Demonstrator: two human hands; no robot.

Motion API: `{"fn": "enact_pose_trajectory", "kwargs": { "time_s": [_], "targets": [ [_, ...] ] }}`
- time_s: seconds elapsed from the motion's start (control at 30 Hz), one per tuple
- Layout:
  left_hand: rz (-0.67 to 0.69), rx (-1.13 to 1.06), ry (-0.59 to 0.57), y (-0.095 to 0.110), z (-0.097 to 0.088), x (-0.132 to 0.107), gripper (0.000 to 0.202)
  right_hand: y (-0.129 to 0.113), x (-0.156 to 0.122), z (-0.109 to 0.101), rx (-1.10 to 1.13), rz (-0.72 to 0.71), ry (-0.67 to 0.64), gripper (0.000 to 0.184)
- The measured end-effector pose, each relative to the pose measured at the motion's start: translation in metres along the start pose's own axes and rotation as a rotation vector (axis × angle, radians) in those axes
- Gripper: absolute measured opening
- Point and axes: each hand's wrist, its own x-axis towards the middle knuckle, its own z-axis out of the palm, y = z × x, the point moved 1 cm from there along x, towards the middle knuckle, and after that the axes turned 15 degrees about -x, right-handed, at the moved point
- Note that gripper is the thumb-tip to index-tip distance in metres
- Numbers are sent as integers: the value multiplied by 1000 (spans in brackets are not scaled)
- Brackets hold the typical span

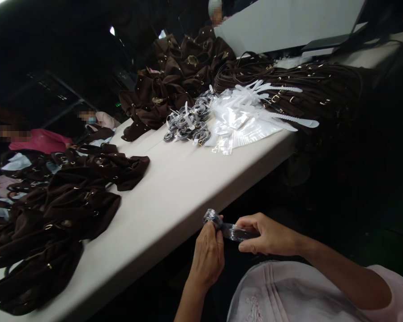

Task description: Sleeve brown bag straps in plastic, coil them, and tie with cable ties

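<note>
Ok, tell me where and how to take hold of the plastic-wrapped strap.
I'd pinch the plastic-wrapped strap by its thick bundled end, coming from the table side: that end sticks out beyond the left hand, while the right hand holds the flatter, straighter length.
</note>
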Motion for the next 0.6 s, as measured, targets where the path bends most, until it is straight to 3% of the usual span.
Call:
{"fn": "enact_pose_trajectory", "kwargs": {
  "time_s": [0.13, 0.27, 0.33, 0.43, 0.53, 0.6],
  "targets": [
    [-7, 41, -134, -12, 16, -15, 33, -1, 3, -15, -387, -129, 163, 13],
    [-96, -121, -229, -7, 24, -24, 31, 9, 15, -19, -520, -280, 84, 13],
    [-193, -292, -286, 4, 19, -26, 23, 16, 21, -21, -492, -306, 33, 18],
    [-286, -634, -335, 22, 9, -26, 28, 24, 29, -19, -332, -352, -30, 34],
    [-355, -1050, -313, 31, 3, -26, 36, 28, 33, -9, -89, -377, -124, 50],
    [-363, -1241, -250, 33, 1, -25, 44, 30, 35, 1, 65, -322, -154, 57]
  ]
}}
